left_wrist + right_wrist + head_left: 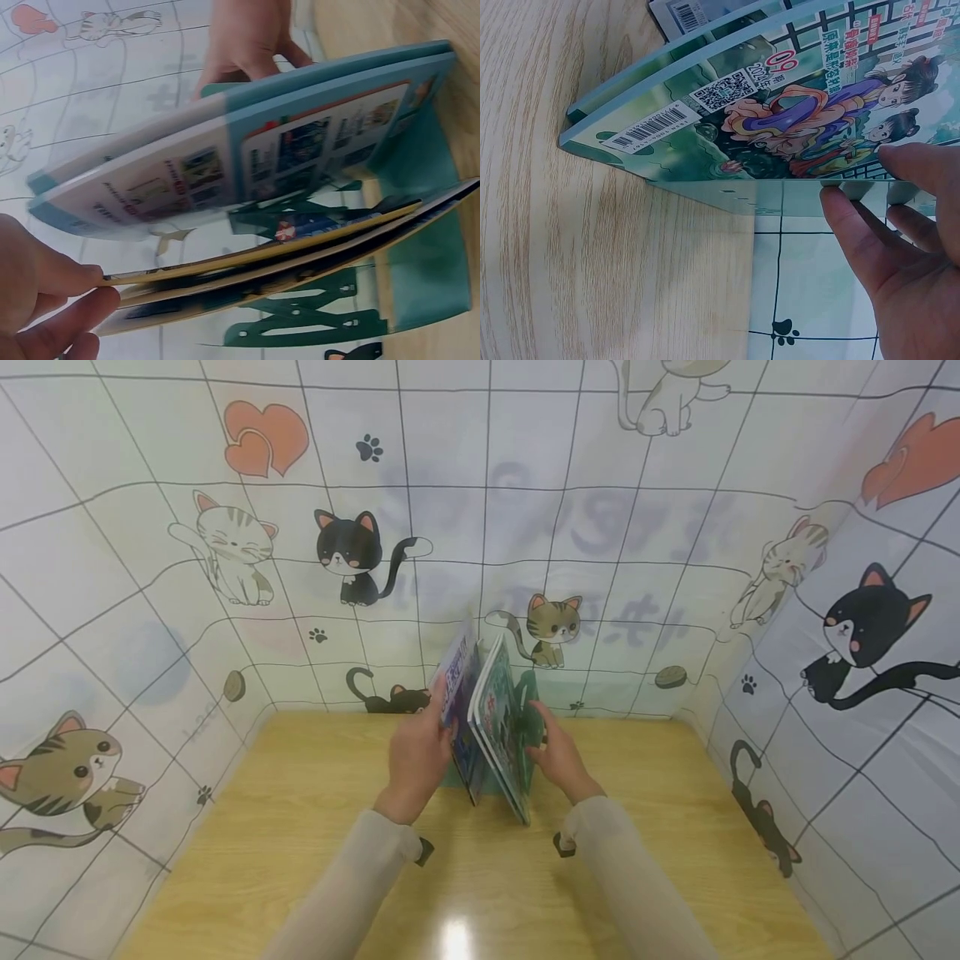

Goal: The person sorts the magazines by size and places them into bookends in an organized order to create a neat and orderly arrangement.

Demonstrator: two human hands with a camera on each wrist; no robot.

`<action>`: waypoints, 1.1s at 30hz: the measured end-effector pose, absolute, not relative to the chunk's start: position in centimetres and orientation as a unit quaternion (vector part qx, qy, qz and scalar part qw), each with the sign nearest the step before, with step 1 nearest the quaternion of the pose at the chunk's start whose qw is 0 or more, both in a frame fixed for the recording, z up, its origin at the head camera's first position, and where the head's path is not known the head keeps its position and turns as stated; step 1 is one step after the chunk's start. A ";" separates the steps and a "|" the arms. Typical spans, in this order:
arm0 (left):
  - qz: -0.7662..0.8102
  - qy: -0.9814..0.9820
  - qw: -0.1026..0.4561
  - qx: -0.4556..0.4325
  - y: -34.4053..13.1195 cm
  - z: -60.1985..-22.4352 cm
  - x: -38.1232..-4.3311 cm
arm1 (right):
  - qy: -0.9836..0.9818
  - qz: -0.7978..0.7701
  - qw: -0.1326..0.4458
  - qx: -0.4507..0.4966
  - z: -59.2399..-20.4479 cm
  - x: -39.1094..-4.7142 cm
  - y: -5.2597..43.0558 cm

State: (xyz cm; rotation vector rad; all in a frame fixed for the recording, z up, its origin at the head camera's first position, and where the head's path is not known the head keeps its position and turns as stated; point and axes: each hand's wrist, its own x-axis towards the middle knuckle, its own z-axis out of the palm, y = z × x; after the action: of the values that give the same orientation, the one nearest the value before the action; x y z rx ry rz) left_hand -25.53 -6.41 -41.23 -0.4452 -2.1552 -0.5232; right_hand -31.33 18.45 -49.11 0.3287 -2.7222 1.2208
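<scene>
A green expandable bookend (424,277) with a crisscross lattice stands on the table, with upright magazines in it. My left hand (418,756) pinches the outer edges of the left magazines (262,266), thumb on one side and fingers on the other. These lean apart from the right pair of magazines (498,727), leaving a wedge-shaped gap. My right hand (562,756) grips the bookend's right end panel (531,702). In the right wrist view, one finger overlaps the illustrated cover (802,127), and the others curl at the panel's edge.
The wooden tabletop (322,860) runs back to a cloth wall (450,510) printed with cats and grid lines. Similar cloth sides (847,760) stand to the left and right. The bookend is near the back edge, close to the wall.
</scene>
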 end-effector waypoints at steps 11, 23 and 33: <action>-0.213 -0.868 0.405 -0.194 -5.8 -43.2 -26.5 | -0.901 0.413 0.069 0.114 -49.1 -31.3 18.5; -0.232 -0.868 0.399 -0.186 -5.8 -43.1 -26.2 | -0.902 0.412 0.068 0.111 -49.1 -31.3 18.5; -0.220 -0.874 0.393 -0.185 -5.6 -43.2 -26.1 | -0.902 0.413 0.070 0.110 -49.1 -31.4 18.4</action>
State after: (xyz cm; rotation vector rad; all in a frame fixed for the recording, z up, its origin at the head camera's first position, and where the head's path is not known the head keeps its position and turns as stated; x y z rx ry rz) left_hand -26.14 -5.61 -43.18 -0.4686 -2.2176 -0.5582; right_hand -31.35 18.44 -49.09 0.3296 -2.7124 1.2415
